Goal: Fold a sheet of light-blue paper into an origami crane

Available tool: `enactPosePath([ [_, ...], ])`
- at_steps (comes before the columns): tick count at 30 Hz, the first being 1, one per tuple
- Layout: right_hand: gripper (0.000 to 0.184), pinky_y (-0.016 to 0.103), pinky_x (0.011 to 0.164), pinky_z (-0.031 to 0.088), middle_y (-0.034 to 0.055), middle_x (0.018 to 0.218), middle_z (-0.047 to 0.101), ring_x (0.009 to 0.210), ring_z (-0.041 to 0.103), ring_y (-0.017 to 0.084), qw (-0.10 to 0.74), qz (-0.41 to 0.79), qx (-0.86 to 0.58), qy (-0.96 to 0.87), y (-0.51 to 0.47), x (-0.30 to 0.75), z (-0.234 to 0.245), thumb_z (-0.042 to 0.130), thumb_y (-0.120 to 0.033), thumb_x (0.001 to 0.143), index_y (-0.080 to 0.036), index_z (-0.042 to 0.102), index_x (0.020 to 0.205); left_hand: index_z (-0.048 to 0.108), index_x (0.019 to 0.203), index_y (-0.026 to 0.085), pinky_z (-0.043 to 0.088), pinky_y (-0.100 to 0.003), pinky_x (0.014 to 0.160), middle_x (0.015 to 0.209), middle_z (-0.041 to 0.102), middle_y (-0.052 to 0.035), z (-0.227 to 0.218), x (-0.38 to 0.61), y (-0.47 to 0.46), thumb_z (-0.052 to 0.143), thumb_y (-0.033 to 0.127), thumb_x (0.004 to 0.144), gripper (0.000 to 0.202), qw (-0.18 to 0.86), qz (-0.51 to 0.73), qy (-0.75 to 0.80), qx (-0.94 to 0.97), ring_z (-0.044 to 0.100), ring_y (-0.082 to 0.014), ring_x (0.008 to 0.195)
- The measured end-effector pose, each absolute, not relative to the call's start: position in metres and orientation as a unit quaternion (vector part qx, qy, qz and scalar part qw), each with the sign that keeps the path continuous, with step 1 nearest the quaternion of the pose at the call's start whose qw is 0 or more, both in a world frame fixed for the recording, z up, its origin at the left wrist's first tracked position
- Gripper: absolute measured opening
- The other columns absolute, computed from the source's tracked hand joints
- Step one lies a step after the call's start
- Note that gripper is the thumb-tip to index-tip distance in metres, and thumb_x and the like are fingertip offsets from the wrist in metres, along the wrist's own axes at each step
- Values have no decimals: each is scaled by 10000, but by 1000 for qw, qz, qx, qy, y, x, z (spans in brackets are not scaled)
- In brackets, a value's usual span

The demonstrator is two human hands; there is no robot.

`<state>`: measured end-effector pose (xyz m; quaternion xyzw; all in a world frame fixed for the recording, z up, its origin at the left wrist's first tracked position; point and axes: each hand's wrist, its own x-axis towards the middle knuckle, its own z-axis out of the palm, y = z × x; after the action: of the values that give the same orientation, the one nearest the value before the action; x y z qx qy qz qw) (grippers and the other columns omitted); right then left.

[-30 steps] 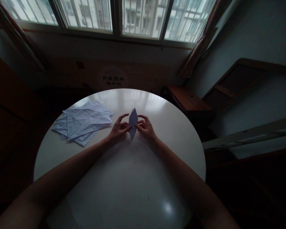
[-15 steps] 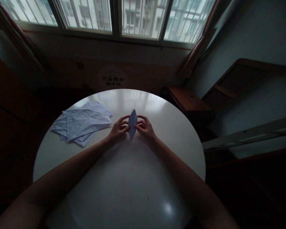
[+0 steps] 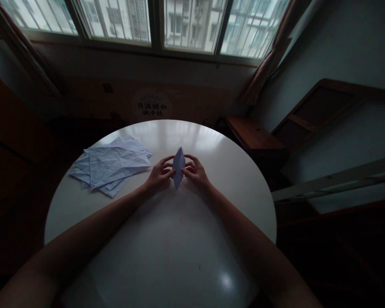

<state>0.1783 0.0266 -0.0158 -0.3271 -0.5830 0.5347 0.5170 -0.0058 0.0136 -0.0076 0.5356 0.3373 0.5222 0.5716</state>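
head view: i had the left hand [image 3: 158, 175] and right hand [image 3: 196, 173] pinched on opposite edges of the folded paper [image 3: 179, 163], fingers half curled, above the desk [image 3: 179, 244]. i judged uneven thumb pressure could skew a crease or spring layers open. creased sheets [image 3: 120, 163] lay to the left.

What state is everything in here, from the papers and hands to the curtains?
Folded paper: creased into a narrow, pointed shape, held between both hands
Left hand: curled, gripping the folded paper's left side
Right hand: curled, gripping its right side
Paper sheets: creased, spread in an overlapping pile
Table: glossy, reflecting light
Curtains: drawn aside
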Motion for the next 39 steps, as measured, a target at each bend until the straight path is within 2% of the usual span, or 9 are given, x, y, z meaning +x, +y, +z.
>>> enactPosePath([
  [5,691,255,634,518,-29,840,584,682,609,119,515,531,-330,-587,29,179,-18,802,-406,693,-274,512,1307,543,1357,153,554,-272,710,1118,707,-129,-8,-6,13,821,367,708,737,581,510,329,542,715,-193,823],
  [9,683,259,641,523,-17,851,597,701,613,125,510,520,-328,-601,28,180,-18,774,-420,726,-268,516,1339,529,1377,153,570,-325,768,1217,680,-157,-9,-4,13,804,389,729,743,577,512,317,551,715,-236,909],
  [13,691,268,648,529,-9,850,610,708,619,133,511,530,-325,-594,28,179,-15,781,-433,713,-254,529,1331,564,1324,147,570,-314,757,1170,701,-151,-10,-4,13,806,402,726,694,566,523,316,554,711,-236,914],
  [17,702,262,637,526,-21,834,605,679,610,122,513,546,-317,-582,27,178,-13,821,-415,668,-265,553,1299,610,1182,161,561,-280,701,1093,721,-116,-11,-5,13,825,371,708,561,570,532,325,536,711,-184,791],
  [26,712,271,636,523,-27,794,612,670,605,130,504,556,-310,-583,24,177,-11,838,-459,642,-274,546,1265,669,1030,153,551,-291,743,1053,719,-94,-10,-6,16,882,366,618,511,574,532,329,528,700,-190,822],
  [28,695,271,647,517,-32,782,613,661,598,124,505,557,-312,-581,24,177,-11,831,-472,650,-269,538,1246,682,933,148,545,-278,716,996,728,-83,-13,-6,18,886,390,602,458,565,537,328,533,697,-185,792],
  [31,639,265,645,505,-37,780,611,643,590,115,508,557,-315,-577,25,176,-12,827,-513,639,-263,549,1158,696,905,150,546,-282,694,962,736,-78,-15,-6,19,873,412,615,428,557,536,335,538,690,-179,755],
  [35,535,251,594,470,-40,733,590,607,561,108,510,542,-325,-584,27,175,-13,812,-600,604,-238,573,918,731,844,148,544,-289,657,828,739,-57,-13,-8,19,888,388,572,395,542,529,359,545,667,-173,683],
  [39,439,239,553,422,-39,638,569,573,518,105,486,544,-326,-601,27,176,-13,786,-574,645,-209,594,795,765,771,149,540,-294,684,838,738,-59,-9,-9,17,873,300,556,284,539,535,362,541,678,-184,722],
])
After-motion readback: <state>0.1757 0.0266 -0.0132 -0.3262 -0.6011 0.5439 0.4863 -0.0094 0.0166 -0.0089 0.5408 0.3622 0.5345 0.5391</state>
